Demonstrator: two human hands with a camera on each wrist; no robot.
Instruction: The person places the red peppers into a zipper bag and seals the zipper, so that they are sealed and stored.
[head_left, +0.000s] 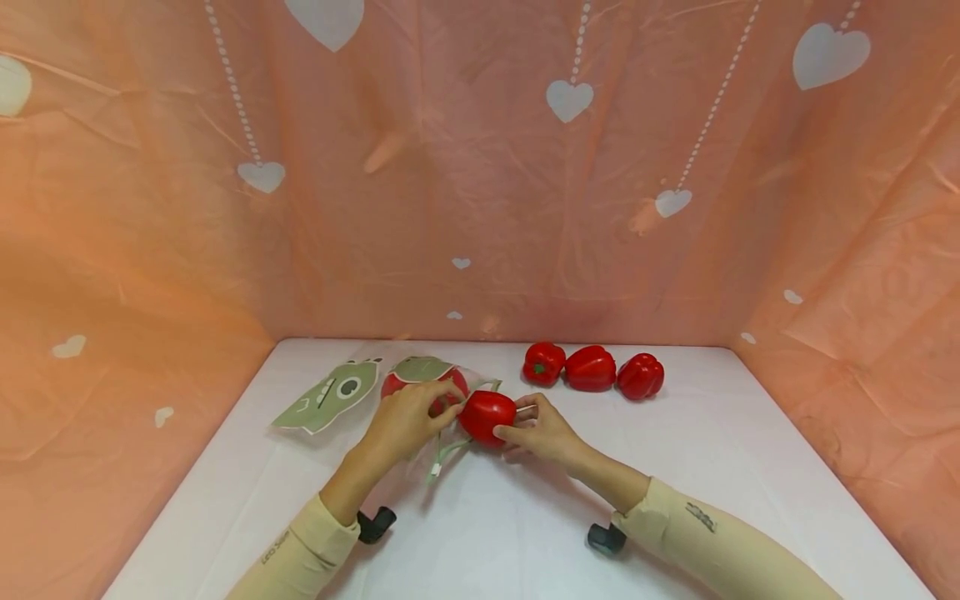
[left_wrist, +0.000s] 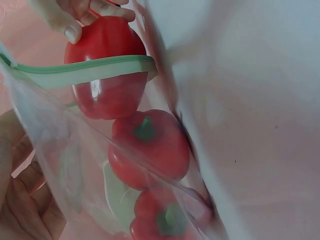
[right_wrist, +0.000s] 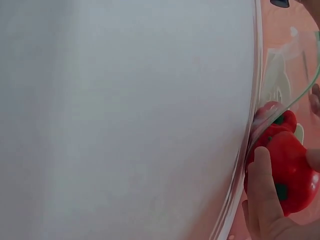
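A clear plastic zip bag with a green closure strip (left_wrist: 90, 70) lies on its side, its mouth facing right. Inside it, through the film, show a red bell pepper (left_wrist: 150, 145) and another bell pepper (left_wrist: 170, 215). My left hand (head_left: 411, 417) holds the bag's edge by the mouth, fingers bent. With thumb and fingers, my right hand (head_left: 547, 432) grips a red bell pepper (head_left: 489, 415) at the opening. In the left wrist view the strip crosses this pepper, so part of it is behind the film. My right fingers (right_wrist: 262, 185) partly cover it in the right wrist view.
At the table's back right, a bell pepper (head_left: 543, 364), a second bell pepper (head_left: 590, 368) and a third bell pepper (head_left: 641, 377) stand in a row. A green cartoon face print (head_left: 330, 396) lies on the left. An orange curtain (head_left: 487, 208) surrounds the white table (head_left: 480, 533).
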